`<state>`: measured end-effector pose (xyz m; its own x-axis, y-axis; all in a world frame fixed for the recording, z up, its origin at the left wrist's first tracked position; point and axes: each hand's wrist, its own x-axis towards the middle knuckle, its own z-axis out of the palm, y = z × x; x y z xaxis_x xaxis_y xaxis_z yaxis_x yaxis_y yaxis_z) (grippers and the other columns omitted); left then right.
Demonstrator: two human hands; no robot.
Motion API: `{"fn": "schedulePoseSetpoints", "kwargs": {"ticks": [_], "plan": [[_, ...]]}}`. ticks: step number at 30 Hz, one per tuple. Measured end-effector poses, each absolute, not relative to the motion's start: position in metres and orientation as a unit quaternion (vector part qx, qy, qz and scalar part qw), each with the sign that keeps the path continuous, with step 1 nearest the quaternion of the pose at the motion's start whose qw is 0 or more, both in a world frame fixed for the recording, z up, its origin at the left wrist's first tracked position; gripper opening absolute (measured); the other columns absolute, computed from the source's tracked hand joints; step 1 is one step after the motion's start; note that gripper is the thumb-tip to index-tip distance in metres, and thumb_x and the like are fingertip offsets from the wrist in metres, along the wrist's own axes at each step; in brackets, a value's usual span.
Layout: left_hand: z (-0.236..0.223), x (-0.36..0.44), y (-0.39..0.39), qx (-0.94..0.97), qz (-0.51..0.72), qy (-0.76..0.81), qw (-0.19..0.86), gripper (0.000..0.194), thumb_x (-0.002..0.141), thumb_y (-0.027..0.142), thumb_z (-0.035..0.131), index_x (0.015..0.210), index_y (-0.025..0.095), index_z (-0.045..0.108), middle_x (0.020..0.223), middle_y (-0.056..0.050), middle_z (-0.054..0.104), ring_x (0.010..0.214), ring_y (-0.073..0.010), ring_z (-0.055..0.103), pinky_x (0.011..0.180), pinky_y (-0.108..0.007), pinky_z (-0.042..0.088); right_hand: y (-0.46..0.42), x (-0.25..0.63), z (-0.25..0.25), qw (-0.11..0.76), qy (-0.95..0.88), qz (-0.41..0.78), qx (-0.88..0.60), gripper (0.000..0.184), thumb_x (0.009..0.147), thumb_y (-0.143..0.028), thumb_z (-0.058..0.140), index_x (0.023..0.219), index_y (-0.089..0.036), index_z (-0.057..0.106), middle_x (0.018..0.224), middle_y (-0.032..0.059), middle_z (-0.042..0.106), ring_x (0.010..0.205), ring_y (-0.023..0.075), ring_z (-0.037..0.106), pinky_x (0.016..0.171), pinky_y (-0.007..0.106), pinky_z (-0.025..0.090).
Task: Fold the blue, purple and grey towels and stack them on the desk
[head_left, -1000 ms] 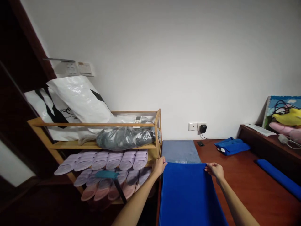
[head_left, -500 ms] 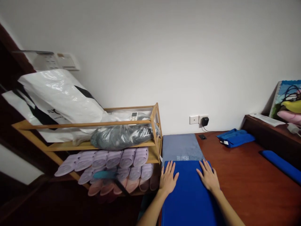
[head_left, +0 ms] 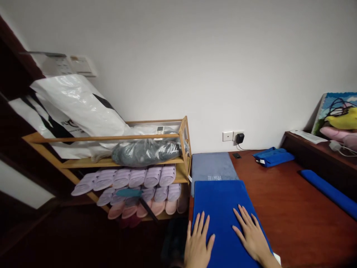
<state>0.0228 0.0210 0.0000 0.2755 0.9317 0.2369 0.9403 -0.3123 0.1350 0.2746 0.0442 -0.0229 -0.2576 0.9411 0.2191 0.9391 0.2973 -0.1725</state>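
A flat blue rectangular pad [head_left: 220,201] lies along the left edge of the wooden surface, its far end overlapping a grey-blue cushion [head_left: 210,165] with white lettering. On the pad's left side rests my left hand [head_left: 198,240], palm down with fingers spread. My right hand [head_left: 252,234] lies flat near the pad's right edge, fingers also apart. Neither hand grips anything. The near end of the pad runs out of view, and a small white corner shows beside my right wrist.
At the left a wooden rack [head_left: 111,138] bears a white plastic bag [head_left: 83,108], a bagged dark bundle [head_left: 145,152] and rows of slippers [head_left: 136,176]. Folded blue cloth [head_left: 275,156], a long blue strip [head_left: 329,191] and a plugged-in black adapter [head_left: 239,138] are to the right.
Both hands have slid back toward me along the blue pad, from its far edge to nearer its middle. The view has shifted slightly; the pad still overlaps the cushion.
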Motion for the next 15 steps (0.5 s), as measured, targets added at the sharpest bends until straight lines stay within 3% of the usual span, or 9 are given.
{"fn": "schedulePoseSetpoints", "kwargs": {"ticks": [8, 15], "plan": [[0.010, 0.025, 0.003, -0.789, -0.127, -0.600, -0.022, 0.056, 0.096, 0.043, 0.030, 0.147, 0.033, 0.009, 0.153, -0.001, 0.022, 0.139, -0.0268, 0.023, 0.109, -0.054, 0.023, 0.034, 0.277, -0.012, 0.138, -0.786, 0.024, -0.601, 0.062, 0.091, -0.056, 0.030, 0.146, -0.033, 0.014, 0.152, 0.0023, 0.022, 0.140, 0.0250, 0.019, 0.111, 0.052, 0.024], [-0.008, 0.015, -0.044, -0.799, -0.136, -0.585, -0.030, 0.063, 0.092, 0.040, 0.039, 0.146, 0.037, 0.008, 0.151, 0.003, 0.026, 0.135, -0.0279, 0.032, 0.108, -0.050, 0.028, -0.018, 0.280, -0.033, 0.158, -0.782, 0.021, -0.602, 0.067, 0.087, -0.057, 0.036, 0.146, -0.038, 0.010, 0.151, 0.0002, 0.023, 0.137, 0.0281, 0.027, 0.107, 0.054, 0.032]]}}
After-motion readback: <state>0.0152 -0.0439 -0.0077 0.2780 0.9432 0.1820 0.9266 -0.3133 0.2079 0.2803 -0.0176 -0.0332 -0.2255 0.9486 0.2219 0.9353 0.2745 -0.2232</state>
